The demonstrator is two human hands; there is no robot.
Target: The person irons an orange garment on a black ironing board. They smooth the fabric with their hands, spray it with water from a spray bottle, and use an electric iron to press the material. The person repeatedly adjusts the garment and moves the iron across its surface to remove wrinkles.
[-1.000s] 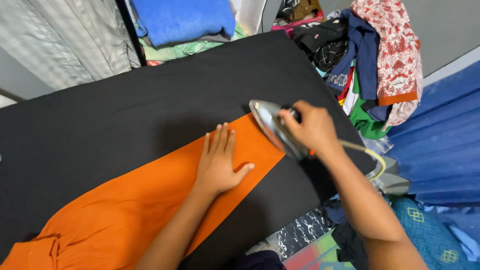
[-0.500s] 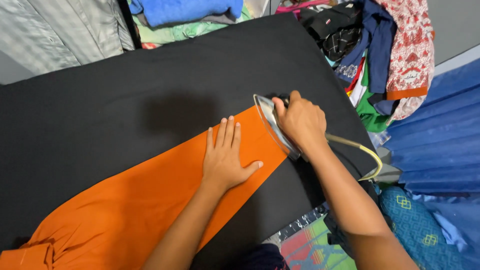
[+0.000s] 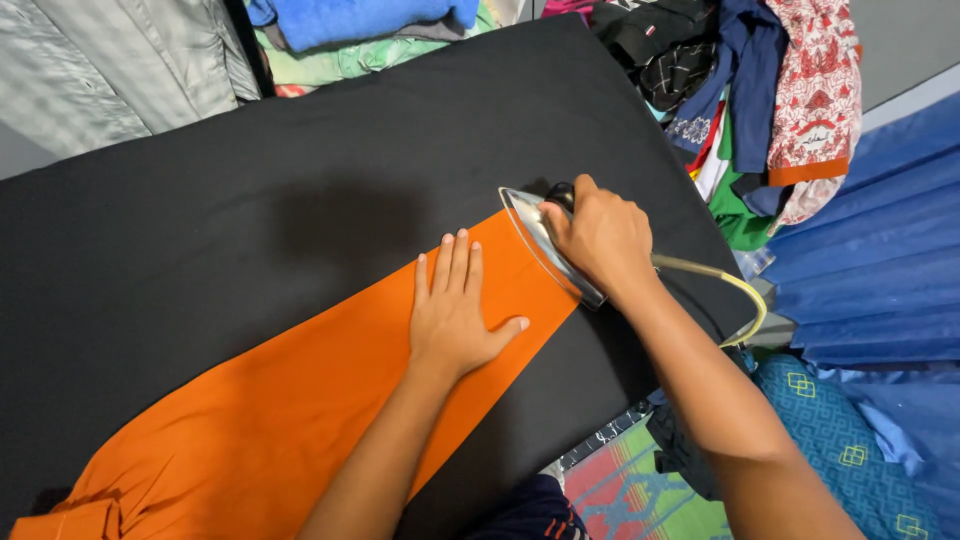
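An orange garment (image 3: 290,400) lies flat across a black ironing surface (image 3: 250,200), running from lower left up to the middle. My left hand (image 3: 455,305) presses flat on the orange cloth, fingers together and pointing up. My right hand (image 3: 600,235) grips the handle of a silver clothes iron (image 3: 535,240), which sits tilted at the cloth's upper right end. A yellowish cord (image 3: 735,290) trails from the iron past my right forearm.
A heap of mixed clothes (image 3: 760,100) hangs off the surface's upper right corner. Folded blue and green cloth (image 3: 360,30) lies at the top edge, grey fabric (image 3: 110,70) at upper left. Blue fabric (image 3: 880,250) and patterned teal cloth (image 3: 850,450) fill the right side.
The iron and my right hand have shifted slightly along the cloth's end. My left hand has stayed flat on the orange cloth. The view has moved a little.
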